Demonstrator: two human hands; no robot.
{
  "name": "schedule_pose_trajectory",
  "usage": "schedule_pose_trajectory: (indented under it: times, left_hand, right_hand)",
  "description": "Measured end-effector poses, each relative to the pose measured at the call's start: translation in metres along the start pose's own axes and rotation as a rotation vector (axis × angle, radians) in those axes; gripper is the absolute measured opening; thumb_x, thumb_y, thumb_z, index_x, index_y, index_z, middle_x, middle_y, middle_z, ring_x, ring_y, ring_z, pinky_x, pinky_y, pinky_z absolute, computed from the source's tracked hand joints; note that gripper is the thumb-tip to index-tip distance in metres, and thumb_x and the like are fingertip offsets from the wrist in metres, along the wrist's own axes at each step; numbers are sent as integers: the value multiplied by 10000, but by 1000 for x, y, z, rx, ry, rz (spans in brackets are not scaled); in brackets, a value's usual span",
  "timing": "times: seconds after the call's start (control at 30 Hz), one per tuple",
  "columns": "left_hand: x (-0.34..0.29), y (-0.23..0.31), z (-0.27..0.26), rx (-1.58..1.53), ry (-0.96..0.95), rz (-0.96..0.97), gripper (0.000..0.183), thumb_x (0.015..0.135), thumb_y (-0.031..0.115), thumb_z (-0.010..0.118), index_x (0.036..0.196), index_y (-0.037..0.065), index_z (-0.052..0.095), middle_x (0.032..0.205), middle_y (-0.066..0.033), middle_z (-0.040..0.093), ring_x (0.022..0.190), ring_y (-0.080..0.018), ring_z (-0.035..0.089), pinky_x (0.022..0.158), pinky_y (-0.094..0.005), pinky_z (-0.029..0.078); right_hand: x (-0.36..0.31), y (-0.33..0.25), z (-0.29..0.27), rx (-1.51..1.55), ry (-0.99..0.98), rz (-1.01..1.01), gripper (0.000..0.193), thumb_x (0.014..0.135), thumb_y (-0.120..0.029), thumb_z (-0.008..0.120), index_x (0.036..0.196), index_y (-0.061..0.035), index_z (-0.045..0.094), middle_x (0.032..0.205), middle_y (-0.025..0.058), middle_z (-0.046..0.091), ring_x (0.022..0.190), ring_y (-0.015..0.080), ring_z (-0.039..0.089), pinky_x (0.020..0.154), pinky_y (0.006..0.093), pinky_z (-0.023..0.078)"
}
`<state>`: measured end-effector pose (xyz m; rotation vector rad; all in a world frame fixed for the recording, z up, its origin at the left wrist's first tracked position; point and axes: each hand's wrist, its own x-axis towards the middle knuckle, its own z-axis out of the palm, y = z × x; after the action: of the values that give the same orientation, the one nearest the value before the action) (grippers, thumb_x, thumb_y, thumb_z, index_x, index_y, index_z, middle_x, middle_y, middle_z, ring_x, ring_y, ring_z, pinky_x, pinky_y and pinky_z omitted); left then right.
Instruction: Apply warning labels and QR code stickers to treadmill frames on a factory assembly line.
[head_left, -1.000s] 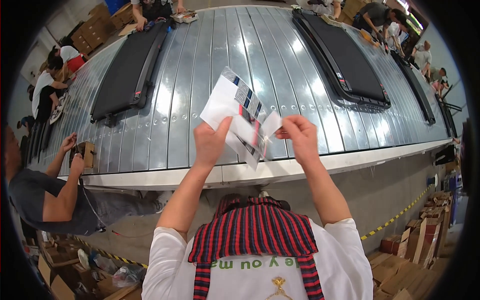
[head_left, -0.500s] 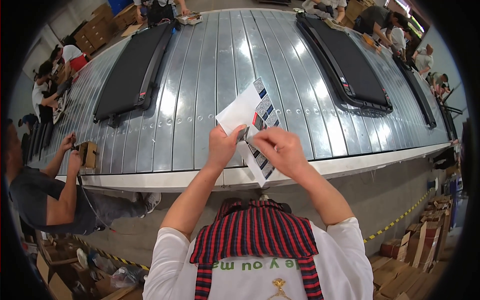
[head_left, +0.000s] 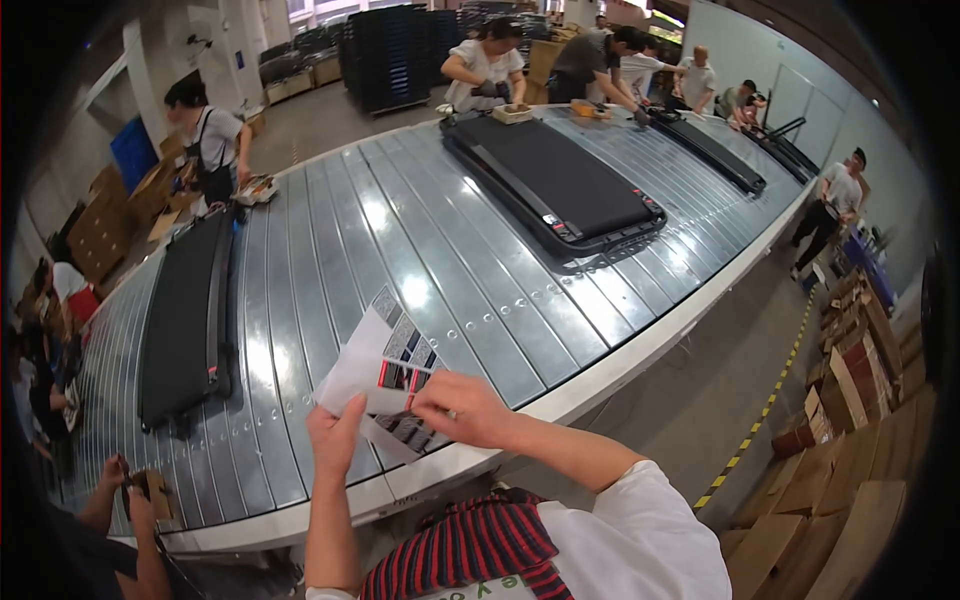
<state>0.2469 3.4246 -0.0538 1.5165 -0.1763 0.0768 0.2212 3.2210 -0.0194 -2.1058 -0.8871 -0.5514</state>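
Note:
My left hand [head_left: 336, 432] grips a bundle of sticker sheets [head_left: 352, 358], its thumb pressed on the white top part. Dark printed labels run along the sheets' right side, with a red-edged black-and-white label [head_left: 396, 376] among them. My right hand [head_left: 466, 408] is closed, thumb and fingers pinched at the right edge of the sheets beside that label. Its fingertips partly hide what they pinch. Both hands are above the near edge of the metal slatted table.
Flat black machines like walking pads lie on the metal slatted table [head_left: 300, 330]: one at the left [head_left: 185, 320], one farther right [head_left: 560, 180], others beyond. A co-worker's hands [head_left: 128, 490] are at the lower left. Cardboard [head_left: 800, 520] is stacked at the right beyond a yellow-black floor strip [head_left: 765, 420].
My view has swung to the right and up. The sheets are turned, showing the red-edged label more fully. My right hand stays pinched at their right side.

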Motion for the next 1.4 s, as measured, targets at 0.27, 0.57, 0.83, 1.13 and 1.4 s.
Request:
schedule_pose_trajectory:
  times: [0.27, 0.57, 0.83, 1.13, 1.4]
  left_hand:
    - [-4, 22, 31, 588, -305, 389, 157, 683, 81, 671, 812, 14, 613, 764, -133, 615, 674, -280, 600, 590, -310, 475]
    - [18, 21, 61, 249, -287, 184, 256, 728, 163, 681, 914, 7, 600, 723, -96, 598, 640, -103, 555, 586, -270, 457]
    - [16, 4, 17, 397, -192, -343, 334, 729, 283, 675, 922, 15, 627, 665, -87, 615, 615, -105, 545, 579, -264, 436]
    - [-39, -8, -99, 312, -25, -260, 291, 782, 273, 608, 878, -1, 620, 608, -80, 587, 554, -87, 511, 533, -266, 423]
    - [-83, -25, -240, 381, -35, -137, 251, 766, 263, 621, 884, 41, 619, 659, -133, 587, 613, -148, 563, 573, -296, 429]
  right_hand:
    - [22, -12, -52, -288, 68, -137, 480, 686, -154, 666, 1127, -79, 491, 886, 62, 593, 917, 269, 510, 739, 361, 421]
    - [18, 38, -60, -4, 13, 100, 391, 747, -68, 611, 1119, -58, 490, 854, 99, 606, 780, 223, 591, 675, 312, 472]
    - [49, 59, -28, 447, -56, 309, 386, 765, -43, 589, 1129, -68, 463, 824, 95, 614, 774, 164, 594, 685, 267, 454]
    - [98, 7, 68, 392, -347, 241, 512, 725, -13, 608, 1185, -68, 390, 811, 75, 609, 771, 155, 570, 727, 276, 431]
    - [128, -78, 186, 305, -436, 189, 515, 718, -10, 621, 1182, -62, 405, 749, 88, 634, 683, 180, 620, 646, 268, 463]
